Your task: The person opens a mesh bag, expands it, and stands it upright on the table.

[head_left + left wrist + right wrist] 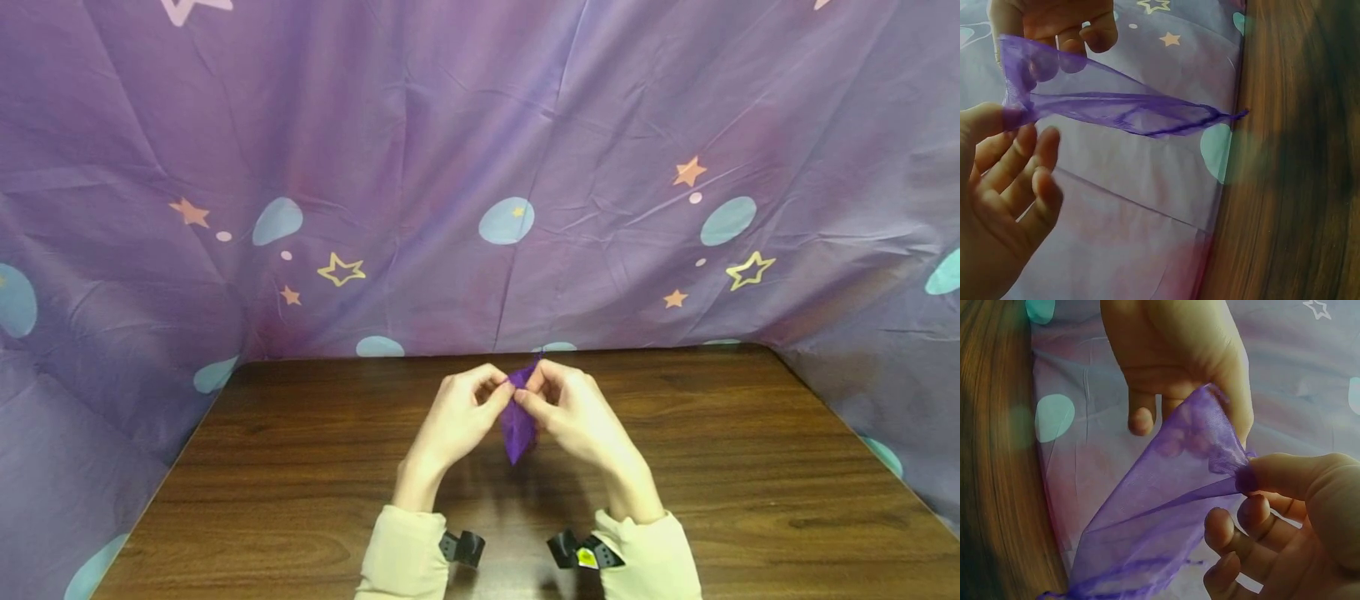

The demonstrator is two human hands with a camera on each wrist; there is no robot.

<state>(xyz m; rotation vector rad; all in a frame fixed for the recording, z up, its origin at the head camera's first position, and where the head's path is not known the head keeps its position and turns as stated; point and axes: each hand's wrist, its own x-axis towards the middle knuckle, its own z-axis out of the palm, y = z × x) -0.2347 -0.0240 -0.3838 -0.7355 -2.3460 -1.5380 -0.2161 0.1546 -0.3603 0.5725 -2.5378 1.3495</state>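
A sheer purple organza drawstring pouch [517,433] hangs between the two hands above the wooden table, narrowing to a point below. My left hand [459,421] pinches its upper part between thumb and fingertips. Opposite it, my right hand [588,417] pinches the pouch close beside the left fingertips. In the left wrist view, the pouch [1110,106] stretches from the hands to a gathered end with a dark purple cord [1235,115]. Folds of thin mesh [1147,487] show in the right wrist view, the left hand's fingers partly visible through them.
A dark brown wooden table [300,467] lies under the hands. Purple cloth [420,167] printed with stars and pale blue ovals rises behind it and at both sides. Black wrist-camera mounts [468,548] sit by the cream sleeves [408,554].
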